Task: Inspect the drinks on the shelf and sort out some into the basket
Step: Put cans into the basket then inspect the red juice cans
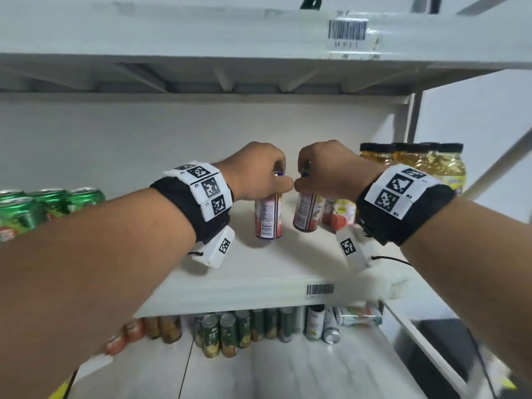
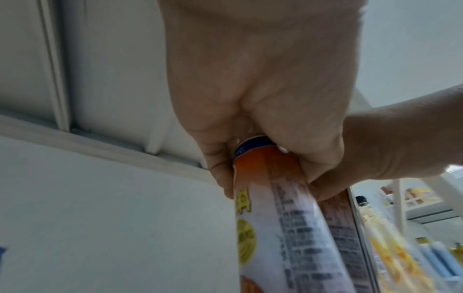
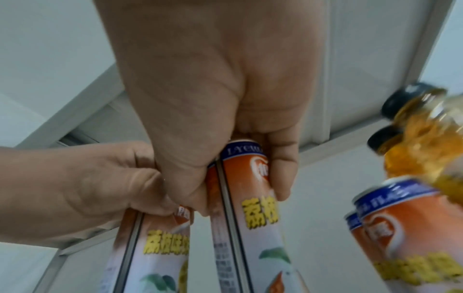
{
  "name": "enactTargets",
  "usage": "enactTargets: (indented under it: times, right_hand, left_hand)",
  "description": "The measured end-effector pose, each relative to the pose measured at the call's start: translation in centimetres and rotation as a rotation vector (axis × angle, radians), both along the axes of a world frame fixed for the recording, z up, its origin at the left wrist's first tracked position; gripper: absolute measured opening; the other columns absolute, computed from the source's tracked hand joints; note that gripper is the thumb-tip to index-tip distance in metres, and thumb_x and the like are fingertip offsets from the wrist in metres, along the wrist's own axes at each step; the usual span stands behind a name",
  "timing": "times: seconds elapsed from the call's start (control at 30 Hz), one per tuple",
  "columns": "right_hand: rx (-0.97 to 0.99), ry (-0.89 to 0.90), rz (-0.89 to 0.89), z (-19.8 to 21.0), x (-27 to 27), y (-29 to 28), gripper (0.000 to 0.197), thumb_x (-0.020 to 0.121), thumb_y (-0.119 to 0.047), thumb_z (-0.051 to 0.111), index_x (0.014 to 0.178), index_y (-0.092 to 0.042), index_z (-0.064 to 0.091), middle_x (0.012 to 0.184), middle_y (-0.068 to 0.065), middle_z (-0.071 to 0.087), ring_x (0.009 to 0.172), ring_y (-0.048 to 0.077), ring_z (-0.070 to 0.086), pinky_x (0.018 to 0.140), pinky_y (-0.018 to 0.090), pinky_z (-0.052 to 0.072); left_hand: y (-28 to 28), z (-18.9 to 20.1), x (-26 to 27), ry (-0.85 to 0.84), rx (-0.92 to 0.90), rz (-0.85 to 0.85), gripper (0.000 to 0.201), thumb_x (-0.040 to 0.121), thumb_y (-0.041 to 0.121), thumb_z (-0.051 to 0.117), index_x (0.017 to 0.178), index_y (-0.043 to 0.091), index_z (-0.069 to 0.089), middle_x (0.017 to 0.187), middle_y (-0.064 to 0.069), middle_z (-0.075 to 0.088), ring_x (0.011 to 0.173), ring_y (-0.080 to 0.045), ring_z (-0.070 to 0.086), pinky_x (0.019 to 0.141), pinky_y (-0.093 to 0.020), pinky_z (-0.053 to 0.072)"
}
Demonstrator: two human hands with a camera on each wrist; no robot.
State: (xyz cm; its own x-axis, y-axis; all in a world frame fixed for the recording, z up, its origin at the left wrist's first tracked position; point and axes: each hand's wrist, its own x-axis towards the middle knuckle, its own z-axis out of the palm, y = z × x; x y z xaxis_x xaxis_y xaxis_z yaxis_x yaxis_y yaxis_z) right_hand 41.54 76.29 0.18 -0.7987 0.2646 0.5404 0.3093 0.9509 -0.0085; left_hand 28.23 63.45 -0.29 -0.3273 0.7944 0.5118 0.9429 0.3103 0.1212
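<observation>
Two hands up at the middle shelf (image 1: 259, 272), side by side, thumbs nearly touching. Left hand (image 1: 256, 171) clamped from above on the top of one lychee can (image 1: 267, 217), fingers curled round the rim; same top-down grab from the right hand (image 1: 325, 168) on a second can (image 1: 306, 214). Gripping by the rim probably because the neighbouring cans (image 1: 338, 214) crowd the right side and leave little room for a wrap around the body. Left can upright, base on or just off the shelf, hard to say with the blur. Right can tilted, bottom swung toward the left, seemingly lifted clear. Holding the pair out front like this suits a label check, print side facing back. Yellow bottles (image 1: 426, 162) packed at the far right, green cans (image 1: 43, 205) off to the left, more cans (image 1: 230, 332) on the shelf below. No basket in view, so nothing sorted yet as far as can be judged.
</observation>
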Motion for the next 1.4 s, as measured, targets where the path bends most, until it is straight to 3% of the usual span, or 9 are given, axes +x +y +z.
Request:
enactTargets:
  times: [0.1, 0.3, 0.63, 0.87, 0.93, 1.07, 1.17, 1.27, 1.4]
  right_hand:
    - [0.014, 0.011, -0.071, -0.2, 3.9, -2.2, 0.026, 0.084, -0.035, 0.076, 0.098, -0.014, 0.070, 0.090, 0.003, 0.067, 0.080, 0.023, 0.056, 0.060, 0.029, 0.041]
    - [0.004, 0.030, -0.253, -1.8, 12.9, -5.3, 0.025, 0.084, -0.032, 0.078, 0.092, -0.011, 0.068, 0.084, 0.006, 0.067, 0.075, 0.024, 0.060, 0.064, 0.033, 0.050]
    - [-0.199, -0.030, -0.581, -9.7, 27.0, -3.8, 0.023, 0.079, -0.028, 0.079, 0.092, -0.013, 0.068, 0.084, 0.002, 0.065, 0.083, 0.024, 0.056, 0.062, 0.030, 0.039]
    - [-0.374, -0.193, -0.669, -20.9, 34.8, 1.7, 0.026, 0.080, -0.034, 0.081, 0.090, -0.015, 0.067, 0.077, -0.002, 0.063, 0.076, 0.021, 0.056, 0.051, 0.022, 0.031]
    - [-0.418, -0.240, -0.668, -24.8, 36.6, 3.8, 0.024, 0.079, -0.033, 0.082, 0.084, -0.018, 0.063, 0.070, -0.006, 0.057, 0.071, 0.020, 0.053, 0.054, 0.026, 0.035]
    - [-0.569, -0.308, -0.652, -34.2, 39.9, 9.1, 0.020, 0.078, -0.029, 0.079, 0.080, -0.021, 0.062, 0.076, 0.000, 0.063, 0.078, 0.029, 0.060, 0.066, 0.033, 0.044]
    - [-0.695, -0.351, -0.646, -41.4, 41.6, 12.6, 0.021, 0.079, -0.030, 0.077, 0.088, -0.013, 0.069, 0.083, 0.004, 0.067, 0.084, 0.034, 0.065, 0.072, 0.037, 0.051]
    - [-0.771, -0.391, -0.634, -48.4, 43.1, 15.4, 0.025, 0.076, -0.029, 0.082, 0.089, -0.012, 0.067, 0.084, 0.006, 0.063, 0.085, 0.036, 0.063, 0.072, 0.036, 0.047]
    - [-0.913, -0.429, -0.656, -58.3, 45.0, 17.9, 0.039, 0.076, -0.030, 0.085, 0.105, -0.012, 0.066, 0.093, 0.005, 0.053, 0.085, 0.028, 0.054, 0.072, 0.031, 0.036]
  left_hand:
    - [-0.8, 0.1, 2.7, -0.002, 0.001, -0.111, 0.022, 0.088, 0.043, 0.074, 0.091, 0.021, 0.072, 0.088, 0.009, 0.065, 0.085, -0.016, 0.062, 0.074, -0.033, 0.051]
    - [-1.1, -1.1, 10.0, -0.011, -0.004, -0.367, 0.019, 0.087, 0.041, 0.077, 0.093, 0.023, 0.072, 0.088, 0.009, 0.066, 0.081, -0.010, 0.063, 0.065, -0.029, 0.048]
    - [5.4, -8.8, 22.1, -0.092, -0.186, -0.621, 0.031, 0.088, 0.039, 0.081, 0.103, 0.014, 0.073, 0.099, -0.002, 0.070, 0.092, -0.024, 0.065, 0.080, -0.038, 0.055]
    - [13.5, -20.4, 29.6, -0.173, -0.406, -0.684, 0.028, 0.085, 0.039, 0.084, 0.097, 0.017, 0.072, 0.091, 0.005, 0.067, 0.087, -0.020, 0.065, 0.070, -0.031, 0.044]
    - [15.7, -24.5, 31.5, -0.200, -0.475, -0.696, 0.028, 0.084, 0.039, 0.085, 0.095, 0.018, 0.071, 0.087, 0.008, 0.064, 0.085, -0.019, 0.063, 0.070, -0.031, 0.044]
    - [20.6, -34.5, 35.5, -0.237, -0.636, -0.721, 0.028, 0.083, 0.035, 0.085, 0.090, 0.013, 0.069, 0.085, 0.001, 0.067, 0.084, -0.023, 0.063, 0.075, -0.037, 0.051]
    - [23.6, -41.6, 37.7, -0.259, -0.735, -0.705, 0.026, 0.082, 0.029, 0.084, 0.086, 0.011, 0.066, 0.086, -0.003, 0.067, 0.084, -0.027, 0.063, 0.075, -0.038, 0.048]
    - [26.3, -48.3, 39.5, -0.288, -0.827, -0.678, 0.028, 0.081, 0.029, 0.084, 0.083, 0.017, 0.059, 0.081, 0.005, 0.057, 0.081, -0.024, 0.060, 0.070, -0.034, 0.040]
    - [28.8, -57.8, 41.5, -0.351, -0.951, -0.600, 0.036, 0.080, 0.032, 0.088, 0.091, 0.017, 0.057, 0.093, 0.002, 0.056, 0.088, -0.027, 0.062, 0.076, -0.040, 0.052]
